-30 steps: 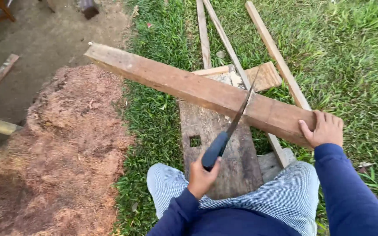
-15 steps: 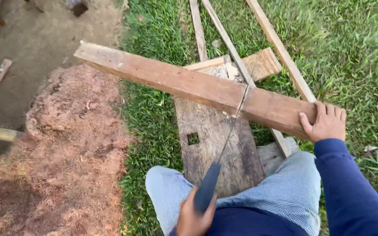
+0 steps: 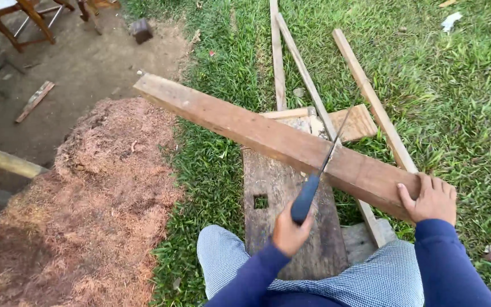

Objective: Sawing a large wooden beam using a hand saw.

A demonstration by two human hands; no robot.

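A long pale wooden plank lies slantwise across a dark, worn wooden bench that has a square hole in it. My left hand is closed on the blue handle of a handsaw. The saw's thin blade runs up and to the right, and it meets the plank's near edge right of the plank's middle. My right hand presses flat on the plank's right end, thumb toward the saw. Both arms are in dark blue sleeves. My legs, in checked trousers, straddle the bench.
A heap of reddish sawdust covers the ground at the left. Several thin wooden slats lie on the grass behind the plank. A wooden chair frame, a small block and a scrap board lie on bare dirt at top left. A pole juts in at the left.
The saw was drawn back toward me half a second ago and has now been pushed forward again through the plank. My right hand stays on the plank's end.
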